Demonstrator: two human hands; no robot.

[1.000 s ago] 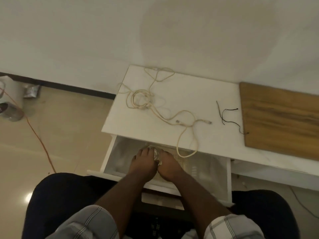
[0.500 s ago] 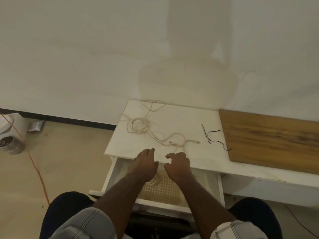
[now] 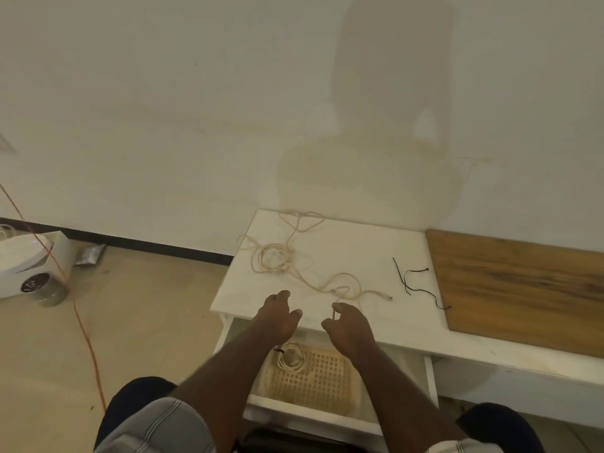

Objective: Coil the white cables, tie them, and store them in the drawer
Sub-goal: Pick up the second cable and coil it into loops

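Now both forearms reach over the open drawer (image 3: 430,377). The left hand (image 3: 277,317) hovers, fingers loosely spread, holding nothing; the right hand (image 3: 349,328) pinches the loose cable (image 3: 295,273), which trails to eleven o'clock across the worktop (image 3: 359,250). A tied coil (image 3: 291,356) lies in the drawer at six o'clock.

- No readable text, label, brand, number or sign anywhere in view.
- White floor appliance with a dark round panel (image 3: 31,284) at far left: small pale dots on the panel, too blurred to read as characters.
- Crumpled silvery foil packet (image 3: 90,255) by the wall: no print legible.
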